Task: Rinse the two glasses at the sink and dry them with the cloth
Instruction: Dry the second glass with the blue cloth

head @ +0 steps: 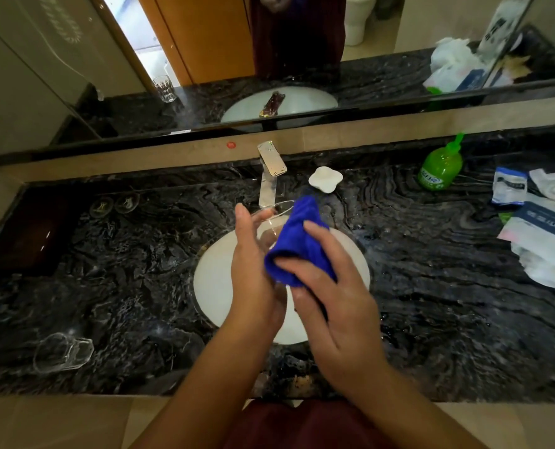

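Glass one (271, 218), clear, is held over the white sink (218, 280), tilted with its open rim toward the tap (271, 171). Left hand (253, 273) is wrapped round the glass from the left side, thumb up along the wall, fingers curled behind it. Blue cloth (299, 244) is bunched and pushed into and over the glass on the right side. Right hand (331, 296) grips the cloth: fingers curled across its lower fold, thumb underneath. The two hands meet at the wrists' height, directly above the basin.

Glass two (62, 351) lies on its side on the dark marbled worktop (431, 286), well to the left of the left hand and nearer the person, mouth pointing left. Whether it is wet cannot be told.

Beyond the hands: chrome tap, no water stream visible. Just right of the tap, beyond the right hand, a white soap dish (325, 179). Farther right, a green pump bottle (440, 166) standing upright. Far right of the right hand, a pile of white plastic bags and packets (545, 228). Beyond the left hand, two small round clear coasters (114, 202) side by side on the worktop.
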Available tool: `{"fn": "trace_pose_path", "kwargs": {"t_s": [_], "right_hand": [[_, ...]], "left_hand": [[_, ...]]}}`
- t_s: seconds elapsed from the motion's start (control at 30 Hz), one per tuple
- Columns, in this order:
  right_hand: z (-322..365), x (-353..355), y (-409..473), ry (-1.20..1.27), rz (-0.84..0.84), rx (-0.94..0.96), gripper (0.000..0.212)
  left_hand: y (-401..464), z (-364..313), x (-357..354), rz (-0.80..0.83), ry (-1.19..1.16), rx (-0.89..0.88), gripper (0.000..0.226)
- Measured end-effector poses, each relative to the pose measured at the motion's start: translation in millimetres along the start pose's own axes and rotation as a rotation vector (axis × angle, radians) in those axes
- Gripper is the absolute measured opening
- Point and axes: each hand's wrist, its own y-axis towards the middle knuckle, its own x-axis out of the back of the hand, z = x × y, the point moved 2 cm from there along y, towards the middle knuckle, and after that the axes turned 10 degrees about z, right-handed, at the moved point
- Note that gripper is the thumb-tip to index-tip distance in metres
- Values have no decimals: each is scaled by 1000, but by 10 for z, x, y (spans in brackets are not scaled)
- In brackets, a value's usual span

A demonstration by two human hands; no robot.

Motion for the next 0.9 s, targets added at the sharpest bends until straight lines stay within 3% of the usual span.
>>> {"fn": "trace_pose_path", "kwargs": {"t_s": [0.3, 0.4, 0.53, 0.67, 0.9], "right_hand": [[-41, 198, 165, 115, -21, -92, 38], [-24, 274, 259, 168, -42, -87, 39], [62, 157, 119, 51, -45, -21, 37], [100, 37, -55, 12, -8, 4, 37], [54, 206, 119, 102, -6, -89, 38]], "left_hand": [[-175, 103, -112, 90, 140, 23, 69], [-201, 79, -150, 95, 104, 23, 62], [-121, 9, -89, 51, 59, -5, 77], [-52, -52, 16, -18, -52, 36, 63], [-251, 9, -87, 56, 6, 35, 72]]}}
